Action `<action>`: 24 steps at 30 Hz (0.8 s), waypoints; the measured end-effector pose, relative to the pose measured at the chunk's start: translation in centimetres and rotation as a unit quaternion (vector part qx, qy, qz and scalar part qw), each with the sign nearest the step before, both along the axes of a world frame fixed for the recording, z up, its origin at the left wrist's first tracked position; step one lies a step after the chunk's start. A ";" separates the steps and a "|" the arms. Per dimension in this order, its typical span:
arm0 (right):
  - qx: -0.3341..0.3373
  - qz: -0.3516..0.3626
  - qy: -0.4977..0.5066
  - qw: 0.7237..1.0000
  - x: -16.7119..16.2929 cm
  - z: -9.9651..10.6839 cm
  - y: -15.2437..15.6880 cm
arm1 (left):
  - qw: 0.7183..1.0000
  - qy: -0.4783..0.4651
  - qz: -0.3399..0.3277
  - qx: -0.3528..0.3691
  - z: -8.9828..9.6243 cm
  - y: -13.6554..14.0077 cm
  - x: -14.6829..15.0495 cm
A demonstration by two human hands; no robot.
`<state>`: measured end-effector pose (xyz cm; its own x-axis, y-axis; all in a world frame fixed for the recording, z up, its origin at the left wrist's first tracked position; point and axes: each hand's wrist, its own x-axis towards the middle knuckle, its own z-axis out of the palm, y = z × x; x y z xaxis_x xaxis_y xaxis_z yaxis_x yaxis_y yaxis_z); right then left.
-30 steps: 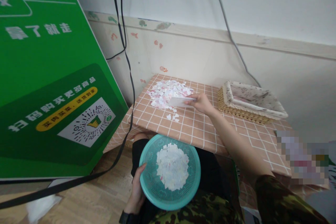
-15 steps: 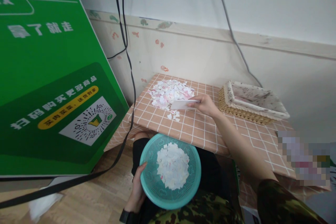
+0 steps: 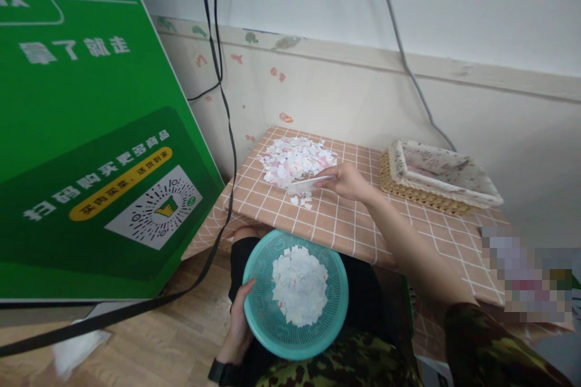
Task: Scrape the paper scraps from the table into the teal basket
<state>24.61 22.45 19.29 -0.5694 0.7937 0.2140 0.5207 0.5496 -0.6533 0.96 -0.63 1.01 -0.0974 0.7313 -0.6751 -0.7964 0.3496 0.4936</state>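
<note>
My left hand [image 3: 236,329] grips the rim of a teal plastic basket [image 3: 265,314] held just below the table's near edge; a heap of white paper scraps [image 3: 299,285] lies in it. My right hand [image 3: 347,181] reaches over the table and holds a white card [image 3: 305,185] by its right end. The card sits low, right at the near side of a pile of white and pink paper scraps [image 3: 293,158] on the table. A few loose scraps [image 3: 302,199] lie just in front of the card.
The small table [image 3: 345,224] has a checked orange cloth. A wicker tray [image 3: 431,178] with a cloth liner stands at its back right. A big green sign [image 3: 91,133] leans at the left, with black cables [image 3: 218,72] hanging beside it. Wood floor lies below.
My right hand has tipped the white card from flat toward its edge and lowered it onto the table at the pile's near side. The basket has stayed put.
</note>
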 end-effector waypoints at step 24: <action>0.016 -0.094 0.074 0.993 1.0 -1.7 2.1 | 0.999 0.023 -0.004 -0.025 0.3 -0.1 0.1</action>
<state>25.57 24.57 17.59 -0.3718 0.8744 0.3117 0.5162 0.4738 -0.7135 1.05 -0.69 1.35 -0.1247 0.6982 -0.7050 -0.7702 0.3798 0.5124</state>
